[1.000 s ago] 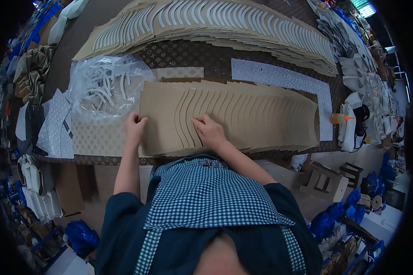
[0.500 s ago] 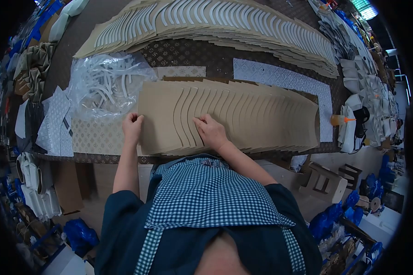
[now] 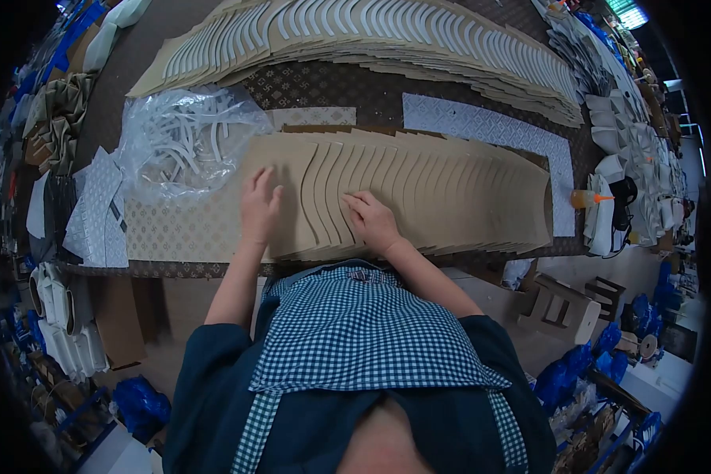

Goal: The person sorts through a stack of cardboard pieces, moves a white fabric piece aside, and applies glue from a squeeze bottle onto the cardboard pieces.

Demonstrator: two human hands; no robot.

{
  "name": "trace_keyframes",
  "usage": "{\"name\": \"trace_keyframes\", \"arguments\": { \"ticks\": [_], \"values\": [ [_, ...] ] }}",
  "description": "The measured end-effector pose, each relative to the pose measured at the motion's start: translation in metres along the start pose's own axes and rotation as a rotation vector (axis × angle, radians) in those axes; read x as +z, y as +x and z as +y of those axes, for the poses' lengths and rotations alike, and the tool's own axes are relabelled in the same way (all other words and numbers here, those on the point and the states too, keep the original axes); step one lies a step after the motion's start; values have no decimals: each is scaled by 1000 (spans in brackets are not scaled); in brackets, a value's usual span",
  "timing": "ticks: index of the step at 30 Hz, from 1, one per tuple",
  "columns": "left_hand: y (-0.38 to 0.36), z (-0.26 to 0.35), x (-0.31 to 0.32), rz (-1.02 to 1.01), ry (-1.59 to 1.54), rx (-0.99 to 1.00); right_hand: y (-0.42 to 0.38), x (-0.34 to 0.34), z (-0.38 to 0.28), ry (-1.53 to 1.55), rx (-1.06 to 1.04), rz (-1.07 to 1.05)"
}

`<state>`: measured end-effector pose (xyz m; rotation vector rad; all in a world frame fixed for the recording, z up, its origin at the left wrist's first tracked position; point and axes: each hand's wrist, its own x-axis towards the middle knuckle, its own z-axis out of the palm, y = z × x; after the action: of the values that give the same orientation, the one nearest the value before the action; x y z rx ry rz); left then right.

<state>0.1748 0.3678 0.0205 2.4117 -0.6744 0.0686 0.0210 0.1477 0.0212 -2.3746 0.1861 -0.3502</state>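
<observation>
A fanned row of tan card pieces with curved edges lies across the table in front of me. My left hand is over the left end of the row, fingers apart, and holds nothing. Over the curved edges to its right, my right hand has its fingers pressed together; what is between the fingertips, if anything, is too small to tell. Behind my left hand sits a clear plastic bag with white curved strips in it.
A second fanned stack of card with white curved strips spans the back. A patterned white sheet lies behind the front row. At the right is a bottle with an orange tip; patterned pieces lie at the left.
My left hand has moved right from the row's left edge onto the card, and its fingers have opened. The leftmost card has shifted right. My right hand has moved slightly right.
</observation>
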Motion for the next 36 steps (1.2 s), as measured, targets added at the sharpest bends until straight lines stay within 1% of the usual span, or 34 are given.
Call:
{"name": "trace_keyframes", "arguments": {
  "ticks": [1, 4, 5, 7, 11, 14, 17, 20, 23, 26, 29, 31, 34, 36],
  "values": [
    [-1, 11, 7, -22, -28, 76, -2, -3, 2, 39, 19, 12],
    [-4, 33, 26, -80, 50, 213, -11, -14, 7, 110, 90, 28],
    [-8, 35, 30, -119, 96, 219, -14, -19, 7, 126, 116, 31],
    [-16, 34, 39, -194, 189, 233, -22, -28, 4, 84, 79, -19],
    [-15, 32, 41, -206, 180, 242, -37, -30, -18, -23, 2, -149],
    [-15, 35, 38, -226, 176, 223, -44, -10, -28, -87, -33, -151],
    [-16, 33, 39, -217, 197, 249, -48, -3, -32, -145, -14, -134],
    [-16, 35, 39, -236, 208, 237, -52, -5, -25, -42, -55, -88],
    [-16, 40, 36, -258, 246, 234, -59, -11, -20, 2, 150, 74],
    [-17, 49, 36, -288, 178, 334, -66, -17, -16, 11, 310, 97],
    [-20, 59, 43, -347, 150, 471, -68, -16, -22, -105, 159, 73],
    [-22, 64, 43, -416, 192, 524, -70, -15, -22, -143, 146, 54],
    [-24, 58, 47, -416, 213, 586, -72, -14, -20, -170, 132, 30],
    [-24, 58, 47, -429, 217, 585, -73, -14, -19, -180, 134, 21]
  ]
}}
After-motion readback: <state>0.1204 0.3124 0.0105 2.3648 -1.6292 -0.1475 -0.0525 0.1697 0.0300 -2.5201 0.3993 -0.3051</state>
